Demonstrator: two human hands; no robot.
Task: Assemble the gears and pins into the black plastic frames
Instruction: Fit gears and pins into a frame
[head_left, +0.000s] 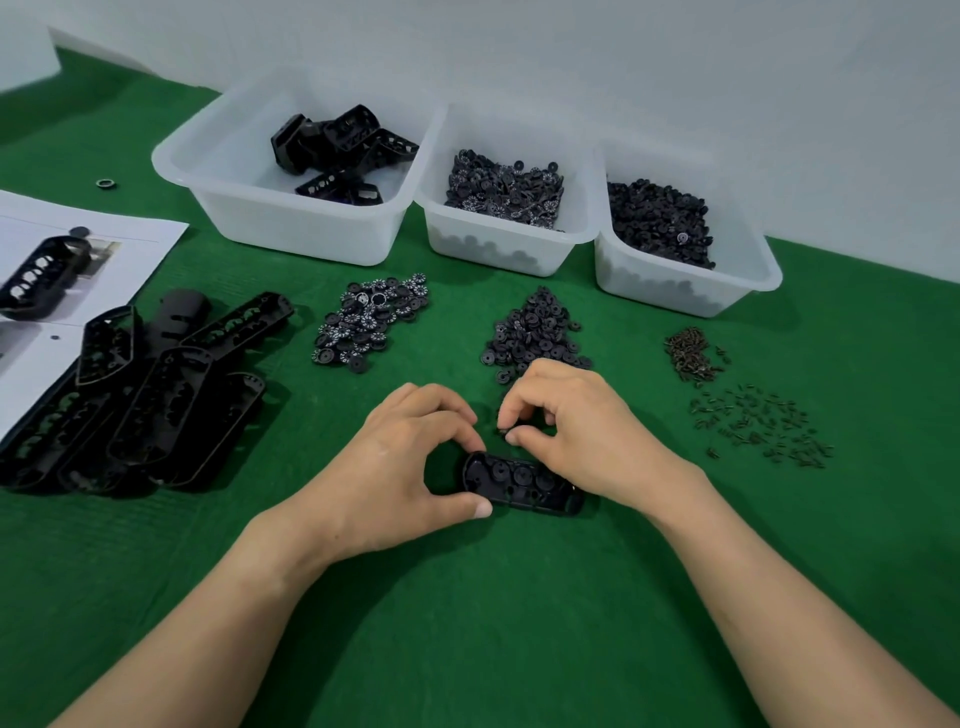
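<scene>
— Well, steadying the black oblong plastic frame (522, 483) flat on the green felt-covered bench (467, 623), left hand (400, 467) pinching its near-left end between thumb and fingers, probably to stop any sliding while parts go in.

— And the right hand (566, 426)?

— Curled just behind the frame's far edge, thumb and forefinger nipped on a small dark part, likely a gear or pin; too small to tell which. Held right over the frame's open face, presumably ready for dropping onto a seat.

— Anything seated already?

— Looks like round gears in several pockets; hard to count.

— Supplies within reach?

— Laid out in an arc, seemingly for short reaches: loose heap of white-marked black gears (371, 322) ahead left, heap of plain black gears (535, 332) touching the right knuckles, scattered small dark metal pins (758, 423) far right, pile of empty black frames (140, 395) at left, partly over a printed white instruction sheet (62, 249).

— Further back?

— Three translucent white plastic bins (223, 171) in a row against a plain pale wall (571, 52), holding more frames and gears.
</scene>
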